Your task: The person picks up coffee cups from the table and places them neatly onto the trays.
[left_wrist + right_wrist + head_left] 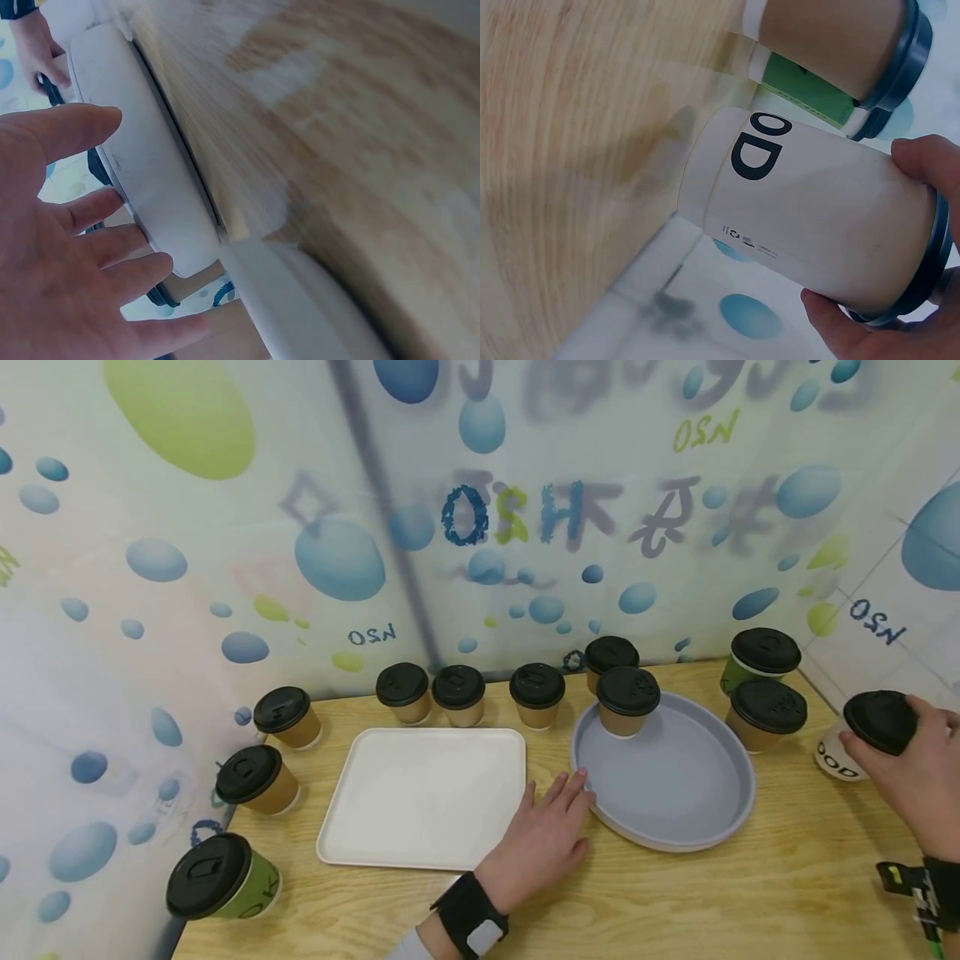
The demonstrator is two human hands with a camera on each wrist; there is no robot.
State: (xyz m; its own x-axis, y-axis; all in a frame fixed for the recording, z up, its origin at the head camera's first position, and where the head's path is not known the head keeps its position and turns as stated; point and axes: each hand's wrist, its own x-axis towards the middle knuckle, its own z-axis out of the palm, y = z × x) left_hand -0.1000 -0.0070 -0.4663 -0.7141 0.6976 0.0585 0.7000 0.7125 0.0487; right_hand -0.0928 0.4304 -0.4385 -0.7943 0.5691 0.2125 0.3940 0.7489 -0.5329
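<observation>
At the far right, my right hand (pixel 911 764) grips a white paper cup (pixel 831 753) near its black lid (pixel 881 721). Black letters show on the cup's side in the right wrist view, where a thumb and finger (pixel 836 324) lie on either side of the cup (pixel 810 214). Whether its base touches the table cannot be told. My left hand (pixel 536 843) is spread, its fingertips at the left rim of a round grey-blue tray (pixel 675 785). On that tray's back left edge stands a brown paper cup (pixel 625 722) with a black lid.
A white rectangular tray (pixel 427 797) lies left of the round one. Several lidded brown cups (pixel 405 710) line the back. Two brown cups and a green cup (pixel 251 885) stand along the left edge. Back right are a green cup (pixel 738 672) and a brown cup (pixel 750 732).
</observation>
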